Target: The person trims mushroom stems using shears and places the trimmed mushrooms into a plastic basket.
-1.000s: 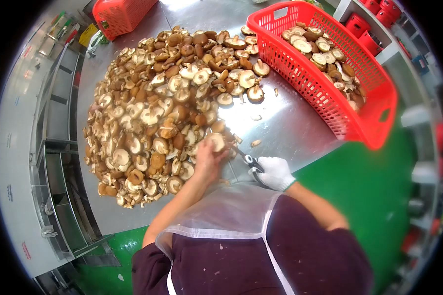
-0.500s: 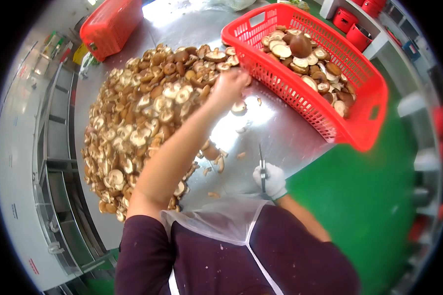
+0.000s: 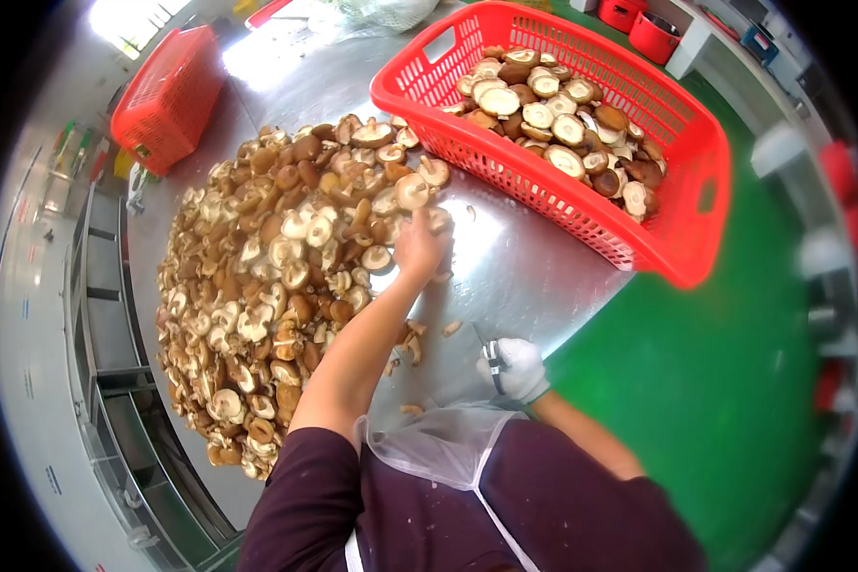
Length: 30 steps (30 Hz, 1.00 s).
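My bare left hand [image 3: 419, 250] is at the right edge of a large mushroom pile [image 3: 257, 276], its fingers curled round a mushroom [image 3: 439, 221]. Another mushroom [image 3: 412, 191], pale underside up, lies just beyond the fingertips. My right hand [image 3: 519, 370], in a white glove, is closed round a dark-handled cutting tool [image 3: 495, 366] near the table's front edge. Its thin blade points away from me; the glove hides part of the handle. Several small cut stem pieces [image 3: 452, 328] lie on the metal table [image 3: 505, 257] between my hands.
A red perforated basket [image 3: 534, 176] holding many mushrooms stands at the far right of the table. At the far left is another red basket [image 3: 167, 105]. A clear plastic bag [image 3: 381, 17] lies at the back. Green floor [image 3: 667, 381] shows to the right.
My left hand has come back from beside the basket to the pile's edge. A brown-capped mushroom seen above the basket's contents is no longer there. The right hand's tool has tilted left.
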Available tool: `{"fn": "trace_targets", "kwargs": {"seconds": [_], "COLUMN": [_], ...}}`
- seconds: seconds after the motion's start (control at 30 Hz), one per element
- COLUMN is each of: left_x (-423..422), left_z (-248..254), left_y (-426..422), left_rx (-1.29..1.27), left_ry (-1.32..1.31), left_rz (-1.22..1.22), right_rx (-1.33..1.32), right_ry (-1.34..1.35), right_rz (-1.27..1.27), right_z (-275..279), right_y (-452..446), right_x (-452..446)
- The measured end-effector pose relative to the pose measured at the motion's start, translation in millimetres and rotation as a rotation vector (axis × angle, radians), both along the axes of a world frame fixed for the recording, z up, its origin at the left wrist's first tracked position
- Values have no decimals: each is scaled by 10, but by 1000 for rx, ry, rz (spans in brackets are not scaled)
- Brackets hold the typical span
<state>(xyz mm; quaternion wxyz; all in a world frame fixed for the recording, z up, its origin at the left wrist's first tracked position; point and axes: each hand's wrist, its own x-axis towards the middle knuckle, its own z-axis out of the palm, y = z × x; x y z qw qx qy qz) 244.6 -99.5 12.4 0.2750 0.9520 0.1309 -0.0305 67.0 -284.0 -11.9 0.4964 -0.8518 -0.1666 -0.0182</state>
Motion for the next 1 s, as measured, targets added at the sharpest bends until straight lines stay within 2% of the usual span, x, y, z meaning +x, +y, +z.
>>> {"fn": "trace_targets", "kwargs": {"seconds": [0.13,0.23,0.27,0.37,0.4,0.5,0.53,0.57,0.63,0.67,0.77,0.87,0.97,1.0], "left_x": [46,86,72,35,13,21,-30,-108,-388,-505,-853,-1153,-1394,-1483], "left_z": [-115,-239,-269,-357,-393,-449,-472,-499,-199,-107,131,389,598,651], "left_y": [58,154,172,204,243,427,471,526,569,615,762,838,898,914], "left_rx": [-167,-226,-176,-287,-264,-509,-557,-729,-1072,-1217,-1513,-1588,-1702,-1742], "left_ry": [-98,-117,-101,-159,-216,180,191,229,294,256,278,197,74,-5], "left_rz": [24,-7,-30,-124,-221,-305,-276,-185,9,-22,127,155,166,102], "right_rx": [0,-82,-91,-145,-182,-176,-135,-94,-94,-83,-76,-104,-72,-74], "right_ry": [54,-30,-43,-58,-49,-25,-28,-31,37,39,28,-40,20,6], "right_rz": [22,43,42,34,38,24,9,-2,0,-9,-32,-74,-76,-82], "right_z": [67,107,104,65,53,40,26,19,28,18,-15,-12,-34,-18], "right_y": [12,1,-1,14,20,15,15,15,12,22,38,76,86,104], "right_x": [0,23,24,6,9,-2,-10,-18,-36,-40,-50,-51,-42,-39]}}
